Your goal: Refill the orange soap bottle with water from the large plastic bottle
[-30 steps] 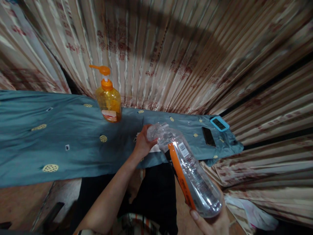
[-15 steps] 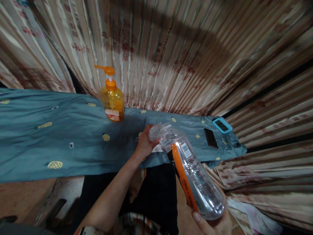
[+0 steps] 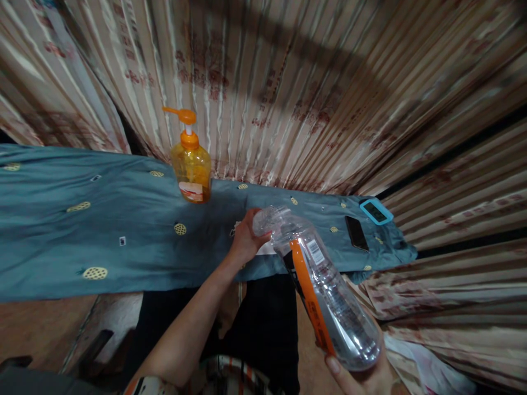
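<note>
Right hand (image 3: 366, 373) holds clear bottle (image 3: 323, 288); left hand (image 3: 246, 238) seemingly grips its cap.

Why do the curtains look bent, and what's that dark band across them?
Head view: the wide lens bows the curtain folds outward toward the edges, a broad shadow crosses its top, the folds look smeared, and light glints on the clear bottle held by both hands.

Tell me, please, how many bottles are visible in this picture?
2. The clear plastic bottle is held tilted between the left hand and the right hand. The orange pump bottle stands on the blue cloth by the curtain.
</note>
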### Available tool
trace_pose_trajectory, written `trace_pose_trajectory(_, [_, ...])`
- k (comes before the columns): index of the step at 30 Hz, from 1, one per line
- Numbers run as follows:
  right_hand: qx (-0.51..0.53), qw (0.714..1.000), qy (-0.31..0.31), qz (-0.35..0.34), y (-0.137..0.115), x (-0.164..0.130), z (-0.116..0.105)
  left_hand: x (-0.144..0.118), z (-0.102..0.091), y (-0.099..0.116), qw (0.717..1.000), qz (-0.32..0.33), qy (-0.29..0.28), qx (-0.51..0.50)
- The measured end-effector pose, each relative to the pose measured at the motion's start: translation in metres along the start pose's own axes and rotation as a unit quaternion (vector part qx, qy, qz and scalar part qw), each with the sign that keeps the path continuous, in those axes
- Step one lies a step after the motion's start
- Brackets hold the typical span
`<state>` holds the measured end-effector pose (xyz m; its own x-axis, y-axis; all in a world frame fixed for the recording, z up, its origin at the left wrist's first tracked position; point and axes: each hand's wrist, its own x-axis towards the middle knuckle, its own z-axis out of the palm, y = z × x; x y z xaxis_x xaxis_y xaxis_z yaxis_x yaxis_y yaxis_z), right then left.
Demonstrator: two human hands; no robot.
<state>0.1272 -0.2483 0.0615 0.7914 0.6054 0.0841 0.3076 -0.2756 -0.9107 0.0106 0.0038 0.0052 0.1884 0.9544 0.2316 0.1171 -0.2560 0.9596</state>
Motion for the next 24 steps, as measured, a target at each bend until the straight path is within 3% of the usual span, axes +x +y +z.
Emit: trace_pose_trajectory(24, [-0.015,0.999,0.010,-0.039,-0.0008,-0.0005,-0.0001,-0.0006,-0.0015,0.0022,1.000,0.011,-0.003,0.012])
